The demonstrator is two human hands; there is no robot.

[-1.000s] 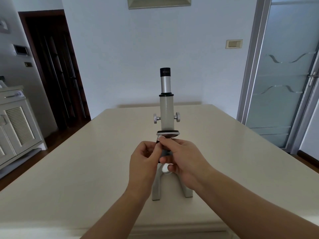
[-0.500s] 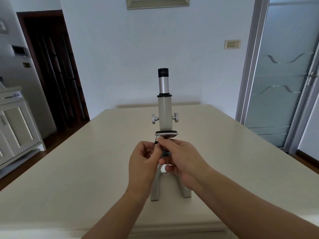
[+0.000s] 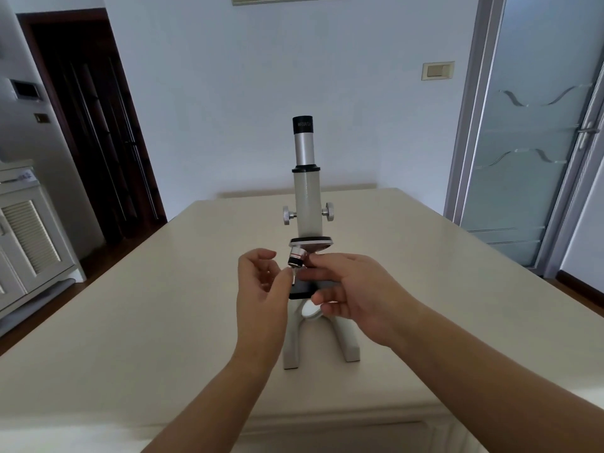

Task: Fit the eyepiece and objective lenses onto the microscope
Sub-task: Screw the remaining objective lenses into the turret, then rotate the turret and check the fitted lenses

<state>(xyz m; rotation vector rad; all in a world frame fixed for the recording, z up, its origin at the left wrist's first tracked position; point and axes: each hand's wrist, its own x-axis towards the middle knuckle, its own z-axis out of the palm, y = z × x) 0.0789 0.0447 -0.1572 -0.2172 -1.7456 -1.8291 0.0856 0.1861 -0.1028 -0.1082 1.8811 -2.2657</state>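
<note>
The cream microscope (image 3: pixel 306 204) stands upright on the table, with the black-topped eyepiece (image 3: pixel 302 125) seated in its tube. A small silver objective lens (image 3: pixel 296 256) hangs tilted under the nosepiece (image 3: pixel 312 242), above the black stage (image 3: pixel 302 289). My left hand (image 3: pixel 261 289) is just left of the lens, its fingers loosely curled and holding nothing, the thumb tip close below the lens. My right hand (image 3: pixel 353 289) reaches in from the right; its thumb tip touches the lens's right side, and its fingers lie over the stage. The round mirror (image 3: pixel 310 311) shows below.
The beige table (image 3: pixel 163 305) runs to a wall at the back. A white louvred cabinet (image 3: pixel 26 237) stands at the left beside a dark doorway (image 3: pixel 98 125). A frosted glass door (image 3: pixel 539 125) is at the right.
My two hands, pressed together around the lens before, have parted. The left hand has moved left and let go, so the objective lens now shows between them.
</note>
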